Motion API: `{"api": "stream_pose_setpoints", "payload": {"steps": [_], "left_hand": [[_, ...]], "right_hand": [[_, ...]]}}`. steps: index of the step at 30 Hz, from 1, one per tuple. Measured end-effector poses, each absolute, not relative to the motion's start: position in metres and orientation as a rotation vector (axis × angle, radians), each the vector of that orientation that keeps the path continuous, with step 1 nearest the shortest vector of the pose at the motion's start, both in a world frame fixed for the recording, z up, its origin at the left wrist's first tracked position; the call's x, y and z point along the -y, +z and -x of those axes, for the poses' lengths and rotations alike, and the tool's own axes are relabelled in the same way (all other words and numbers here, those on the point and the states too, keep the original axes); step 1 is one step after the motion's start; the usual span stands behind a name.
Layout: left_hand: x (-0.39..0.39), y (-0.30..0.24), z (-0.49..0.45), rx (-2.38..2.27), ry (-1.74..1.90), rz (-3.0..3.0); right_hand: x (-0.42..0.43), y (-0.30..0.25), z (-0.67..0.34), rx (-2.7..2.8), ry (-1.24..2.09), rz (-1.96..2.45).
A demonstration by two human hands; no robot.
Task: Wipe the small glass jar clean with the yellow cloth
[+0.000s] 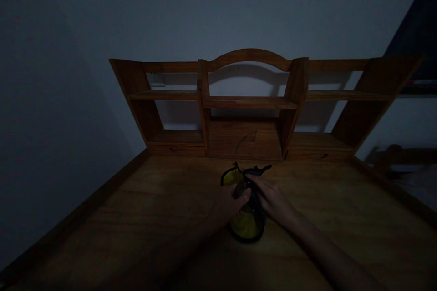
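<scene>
A yellow cloth item with black edging and black straps (pixel 247 223) lies on the wooden desk (pixel 143 218) in dim light. My left hand (pixel 230 203) grips its middle from the left, thumb across the top. My right hand (pixel 273 199) presses on it from the right, fingers closed on the black part near the straps. Both forearms reach in from the bottom edge. What the item is exactly I cannot make out in the dark.
A wooden hutch (pixel 249 104) with shelves, an arched top and a central panel stands at the back of the desk against a pale wall. A small white object (pixel 157 84) sits on its upper left shelf. Raised rims run along the desk's sides.
</scene>
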State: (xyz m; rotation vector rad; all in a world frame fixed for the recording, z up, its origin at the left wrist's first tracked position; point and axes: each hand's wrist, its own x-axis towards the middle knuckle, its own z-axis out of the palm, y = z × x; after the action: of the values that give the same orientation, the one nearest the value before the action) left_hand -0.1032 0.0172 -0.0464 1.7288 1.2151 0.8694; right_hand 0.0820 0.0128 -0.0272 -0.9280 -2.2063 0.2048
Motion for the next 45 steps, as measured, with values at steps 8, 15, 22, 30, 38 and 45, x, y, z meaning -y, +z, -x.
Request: {"api": "stream_pose_setpoints", "payload": {"steps": [8,15,22,30,38,45], "left_hand": [[-0.0188,-0.0495,0.1029,-1.255,0.885,-1.769],[-0.0172,-0.0455,0.1043,-1.242,0.864,-1.762],[-0.0174,-0.0483,0.1015,-1.259,0.877,-1.742],[-0.0157,-0.0429,0.1032,-1.279,0.869,-1.79],[-0.0172,-0.045,0.1027,-1.256,0.868,-1.778],[-0.0184,-0.0482,0.1025,-1.265,0.839,-1.741]], "right_hand": [[-0.0142,-0.0275,-0.0841,2.212,0.248,0.882],[-0.0142,-0.0276,-0.0894,2.168,0.204,0.882],[-0.0099,-0.0264,-0.0875,2.102,0.138,0.869],[-0.0105,-0.0305,-0.086,2.015,0.046,0.841],[-0.0096,-0.03,-0.0835,1.948,0.027,0.902],[-0.0092,-0.0291,-0.0827,1.934,-0.004,0.95]]}}
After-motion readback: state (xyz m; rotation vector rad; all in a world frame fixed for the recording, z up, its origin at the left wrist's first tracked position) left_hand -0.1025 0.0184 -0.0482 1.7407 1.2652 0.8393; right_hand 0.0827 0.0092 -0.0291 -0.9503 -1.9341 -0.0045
